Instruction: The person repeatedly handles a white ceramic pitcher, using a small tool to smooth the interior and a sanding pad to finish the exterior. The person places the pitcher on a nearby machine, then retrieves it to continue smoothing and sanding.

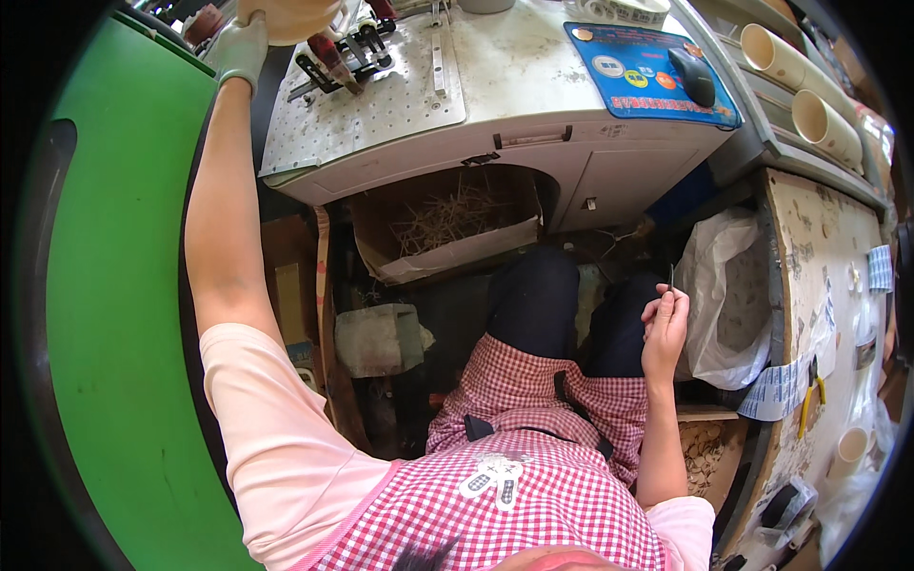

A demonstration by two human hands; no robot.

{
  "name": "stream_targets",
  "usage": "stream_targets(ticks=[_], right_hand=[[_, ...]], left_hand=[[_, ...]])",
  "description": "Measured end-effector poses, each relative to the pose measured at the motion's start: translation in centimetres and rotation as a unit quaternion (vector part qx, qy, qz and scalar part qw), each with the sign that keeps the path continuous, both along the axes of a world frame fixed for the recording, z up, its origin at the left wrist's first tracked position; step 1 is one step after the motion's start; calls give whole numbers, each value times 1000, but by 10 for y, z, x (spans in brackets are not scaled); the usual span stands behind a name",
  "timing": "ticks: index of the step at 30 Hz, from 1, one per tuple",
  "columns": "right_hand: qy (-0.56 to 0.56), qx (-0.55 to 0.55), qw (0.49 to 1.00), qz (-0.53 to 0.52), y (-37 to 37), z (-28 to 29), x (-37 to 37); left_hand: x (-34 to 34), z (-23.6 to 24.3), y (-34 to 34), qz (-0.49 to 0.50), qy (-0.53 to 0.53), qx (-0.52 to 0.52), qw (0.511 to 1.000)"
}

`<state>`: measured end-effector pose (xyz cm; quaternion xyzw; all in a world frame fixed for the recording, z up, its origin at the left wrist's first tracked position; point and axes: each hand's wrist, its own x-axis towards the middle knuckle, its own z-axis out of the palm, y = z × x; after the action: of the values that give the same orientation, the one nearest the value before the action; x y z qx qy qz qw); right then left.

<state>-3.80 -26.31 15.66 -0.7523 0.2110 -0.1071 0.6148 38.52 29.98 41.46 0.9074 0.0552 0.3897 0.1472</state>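
My left hand (240, 52), in a pale glove, reaches to the top left edge of the view. It grips the side of a tan, rounded object (293, 19), which the picture's edge cuts off. Close beside that object, a black metal clamp fixture with red handles (345, 59) stands on a perforated metal plate (405, 105). My bare right hand (665, 331) is held over my lap on the right, fingers closed round a thin, dark, pointed tool (671, 275). Most of the tool is hidden in the fingers, so its kind cannot be told.
On the white machine table lie a blue mat (609, 71) and a black mouse (692, 76). Below is a cardboard box of thin strips (452, 249). A green panel (119, 285) rises at left. At right are a plastic bag (709, 314), cardboard tubes (826, 127) and yellow-handled pliers (811, 398).
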Motion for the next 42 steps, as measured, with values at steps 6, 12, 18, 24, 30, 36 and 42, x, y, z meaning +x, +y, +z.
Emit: stream_targets(ticks=[6, 12, 18, 24, 30, 36, 42], right_hand=[[-28, 8, 999, 19, 0, 2, 0], [-18, -3, 1000, 10, -1, -4, 0], [-53, -39, 998, 23, -3, -9, 1], [-18, 197, 980, -33, -9, 7, -18], [42, 392, 917, 56, 29, 25, -104], [192, 365, 904, 109, 91, 19, -147], [148, 321, 919, 172, 96, 22, -141]], left_hand=[[-10, -8, -7, -24, 23, 21, 999], [-19, 6, 0, -101, 182, -166, 964], [-40, 1, -5, -125, 185, -108, 969], [-159, -59, -51, -230, -50, -219, 947], [-394, -236, -78, -115, -54, -371, 920], [-564, -320, 40, 139, 180, -88, 970], [-614, -390, 173, 183, 170, -465, 849]])
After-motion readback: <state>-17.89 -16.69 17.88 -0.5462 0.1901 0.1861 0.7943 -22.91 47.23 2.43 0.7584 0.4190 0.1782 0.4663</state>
